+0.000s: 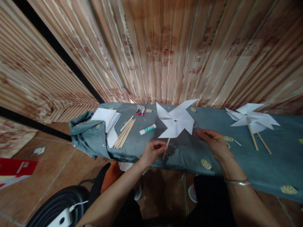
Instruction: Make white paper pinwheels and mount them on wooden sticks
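A white paper pinwheel [178,124] with a silver pin at its centre stands over the table, its wooden stick [168,143] pinched between the thumb and fingers of my left hand [153,152]. To the right of its blades is my right hand [211,140], apart from the paper, fingers stretched out and holding nothing. Farther right lie more finished white pinwheels [251,117], overlapping, with two sticks showing. Left of my pinwheel rests a green and white glue stick [148,129]. Beyond it sits a small open red box of pins [140,110].
Several wooden sticks [125,134] and a white pencil-like item [127,123] lie beside stacked white paper [105,118]. A grey-green cloth [227,164] covers the narrow table. Behind hangs a patterned curtain [165,63]. A black coil [71,197] and white power strip [62,219] are on the floor.
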Available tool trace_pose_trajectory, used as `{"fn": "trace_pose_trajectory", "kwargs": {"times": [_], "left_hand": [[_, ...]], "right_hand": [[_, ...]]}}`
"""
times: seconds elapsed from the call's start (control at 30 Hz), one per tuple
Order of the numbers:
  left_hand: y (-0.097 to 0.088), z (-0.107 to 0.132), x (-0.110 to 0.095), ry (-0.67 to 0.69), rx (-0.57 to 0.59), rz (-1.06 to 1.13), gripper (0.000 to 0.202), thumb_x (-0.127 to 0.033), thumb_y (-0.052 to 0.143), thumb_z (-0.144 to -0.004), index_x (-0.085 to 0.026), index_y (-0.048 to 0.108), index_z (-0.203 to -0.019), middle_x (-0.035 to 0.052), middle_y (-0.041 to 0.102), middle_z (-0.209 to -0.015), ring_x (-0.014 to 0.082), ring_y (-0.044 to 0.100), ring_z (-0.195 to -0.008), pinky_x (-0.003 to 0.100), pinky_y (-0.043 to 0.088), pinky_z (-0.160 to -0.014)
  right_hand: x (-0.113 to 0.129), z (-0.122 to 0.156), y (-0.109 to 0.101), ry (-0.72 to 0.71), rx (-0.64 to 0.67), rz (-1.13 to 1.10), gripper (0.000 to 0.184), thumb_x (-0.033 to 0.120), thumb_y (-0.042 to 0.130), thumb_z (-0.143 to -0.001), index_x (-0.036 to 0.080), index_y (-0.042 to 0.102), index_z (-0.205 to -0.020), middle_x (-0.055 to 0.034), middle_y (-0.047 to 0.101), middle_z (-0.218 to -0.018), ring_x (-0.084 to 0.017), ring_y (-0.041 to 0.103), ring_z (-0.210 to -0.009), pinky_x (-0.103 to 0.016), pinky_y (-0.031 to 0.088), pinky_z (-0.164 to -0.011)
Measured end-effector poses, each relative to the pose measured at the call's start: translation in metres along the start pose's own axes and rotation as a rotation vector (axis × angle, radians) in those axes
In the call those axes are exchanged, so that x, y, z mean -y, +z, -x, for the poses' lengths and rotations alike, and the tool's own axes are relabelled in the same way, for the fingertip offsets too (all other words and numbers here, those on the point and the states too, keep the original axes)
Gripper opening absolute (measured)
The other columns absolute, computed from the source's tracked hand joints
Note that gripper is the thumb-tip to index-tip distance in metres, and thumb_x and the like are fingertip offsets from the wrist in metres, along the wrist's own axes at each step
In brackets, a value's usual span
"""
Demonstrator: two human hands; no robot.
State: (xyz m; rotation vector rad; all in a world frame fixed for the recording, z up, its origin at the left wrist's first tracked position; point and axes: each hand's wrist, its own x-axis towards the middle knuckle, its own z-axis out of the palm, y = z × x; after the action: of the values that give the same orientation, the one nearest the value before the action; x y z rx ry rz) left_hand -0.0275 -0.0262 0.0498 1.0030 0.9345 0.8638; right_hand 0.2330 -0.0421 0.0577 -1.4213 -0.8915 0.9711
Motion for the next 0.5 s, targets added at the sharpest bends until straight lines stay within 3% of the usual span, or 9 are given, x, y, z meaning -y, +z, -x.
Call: {"fn": "trace_pose_trajectory", "kwargs": {"times": [0.07, 0.17, 0.5], "left_hand": [[0.001, 0.002, 0.000, -0.018, 0.024, -0.007, 0.048, -0.052, 0.092, -0.044, -0.014, 0.074, -0.067, 0.0017, 0.067, -0.063, 0.0106, 0.056, -0.060, 0.024, 0.044, -0.063], [0.002, 0.004, 0.000, -0.024, 0.050, -0.016, 0.048, -0.053, 0.092, -0.045, -0.014, 0.074, -0.067, 0.0023, 0.067, -0.063, 0.0111, 0.057, -0.060, 0.024, 0.044, -0.064], [0.002, 0.000, 0.007, 0.005, 0.018, -0.018, 0.048, -0.054, 0.092, -0.044, -0.015, 0.073, -0.066, 0.0020, 0.067, -0.062, 0.0116, 0.057, -0.059, 0.025, 0.045, -0.062]], "right_hand": [[0.002, -0.002, 0.000, -0.018, -0.069, -0.085, 0.042, 0.060, 0.087, -0.053, 0.025, 0.080, -0.074, -0.0034, 0.078, -0.082, -0.018, 0.065, -0.074, -0.030, 0.052, -0.068], [0.004, -0.001, 0.005, 0.004, -0.060, -0.173, 0.042, 0.059, 0.089, -0.049, 0.026, 0.079, -0.074, -0.0019, 0.077, -0.083, -0.017, 0.064, -0.074, -0.031, 0.053, -0.071], [0.005, 0.005, 0.012, 0.014, 0.008, -0.199, 0.037, 0.053, 0.093, -0.044, 0.026, 0.076, -0.064, 0.0022, 0.067, -0.062, -0.013, 0.056, -0.057, -0.027, 0.048, -0.056]]}}
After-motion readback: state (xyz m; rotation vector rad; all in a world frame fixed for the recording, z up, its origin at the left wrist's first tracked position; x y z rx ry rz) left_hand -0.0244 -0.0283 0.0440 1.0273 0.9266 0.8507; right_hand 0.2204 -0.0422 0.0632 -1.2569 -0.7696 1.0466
